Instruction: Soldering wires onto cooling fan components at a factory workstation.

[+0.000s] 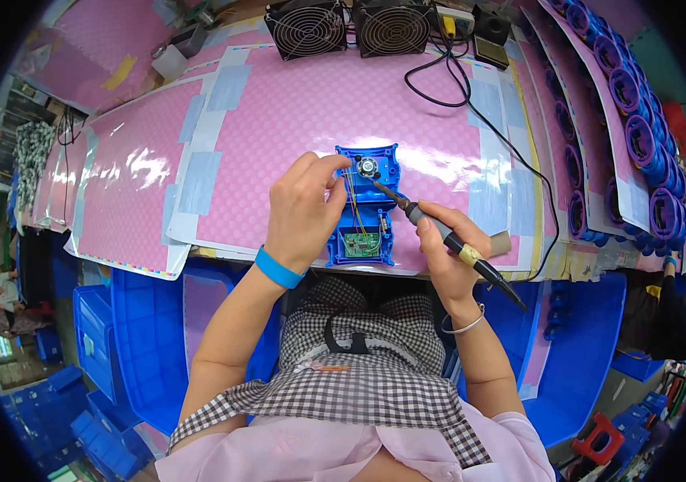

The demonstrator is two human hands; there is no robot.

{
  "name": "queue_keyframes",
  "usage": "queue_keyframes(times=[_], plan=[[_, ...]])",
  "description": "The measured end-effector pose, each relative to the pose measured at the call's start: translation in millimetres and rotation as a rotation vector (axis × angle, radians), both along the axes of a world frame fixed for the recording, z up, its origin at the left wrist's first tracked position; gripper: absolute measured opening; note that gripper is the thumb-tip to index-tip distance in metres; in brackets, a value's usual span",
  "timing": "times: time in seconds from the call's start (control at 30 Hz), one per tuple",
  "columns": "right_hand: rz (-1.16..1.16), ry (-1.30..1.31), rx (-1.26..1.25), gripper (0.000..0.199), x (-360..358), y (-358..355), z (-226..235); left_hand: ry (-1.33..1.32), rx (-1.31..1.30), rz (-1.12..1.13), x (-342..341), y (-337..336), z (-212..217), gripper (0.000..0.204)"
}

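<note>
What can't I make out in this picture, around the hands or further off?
All in the head view:
- Soldering iron: its tip is too small to tell whether it touches the round speaker.
- Left hand: its fingers hide part of the blue casing; what they pinch, if anything, is too small to tell.
- Green circuit board: its tiny parts are too small.
- Co-worker, far right: cut off by the dark fisheye rim.
</note>
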State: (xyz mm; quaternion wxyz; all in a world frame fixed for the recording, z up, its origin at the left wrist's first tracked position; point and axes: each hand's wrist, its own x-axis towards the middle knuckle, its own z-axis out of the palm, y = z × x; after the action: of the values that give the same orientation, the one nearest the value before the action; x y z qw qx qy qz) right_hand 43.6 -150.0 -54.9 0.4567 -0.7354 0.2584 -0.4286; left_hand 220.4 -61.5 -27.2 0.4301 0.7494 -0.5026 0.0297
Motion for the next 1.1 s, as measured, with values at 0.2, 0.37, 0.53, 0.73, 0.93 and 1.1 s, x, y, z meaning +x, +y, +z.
queue_keyframes(times=[0.2,0.37,0.53,0.73,0.93,1.1], plan=[[-0.018,0.016,-0.082,0.018,4.9,2.0,5.1,-0.006,0.017,-0.073,-0.3,-4.0,0.9,0.023],[-0.023,0.002,-0.079,0.018,6.8,1.6,4.3,0.028,0.009,-0.089,-2.0,-5.3,3.3,0.024],[-0.014,-0.017,-0.064,0.019,6.9,1.6,2.3,-0.018,0.031,-0.108,0.1,-7.8,1.6,0.022],[-0.018,-0.004,-0.071,0.019,6.8,1.7,3.9,-0.026,0.033,-0.12,-0.5,-7.9,3.2,0.023],[-0.019,-0.006,-0.058,0.019,6.6,2.0,2.8,-0.026,0.041,-0.116,-0.4,-8.9,2.8,0.023],[-0.013,0.005,-0.049,0.019,6.9,2.3,3.8,-0.02,0.04,-0.12,-0.1,-9.4,2.1,0.022]])
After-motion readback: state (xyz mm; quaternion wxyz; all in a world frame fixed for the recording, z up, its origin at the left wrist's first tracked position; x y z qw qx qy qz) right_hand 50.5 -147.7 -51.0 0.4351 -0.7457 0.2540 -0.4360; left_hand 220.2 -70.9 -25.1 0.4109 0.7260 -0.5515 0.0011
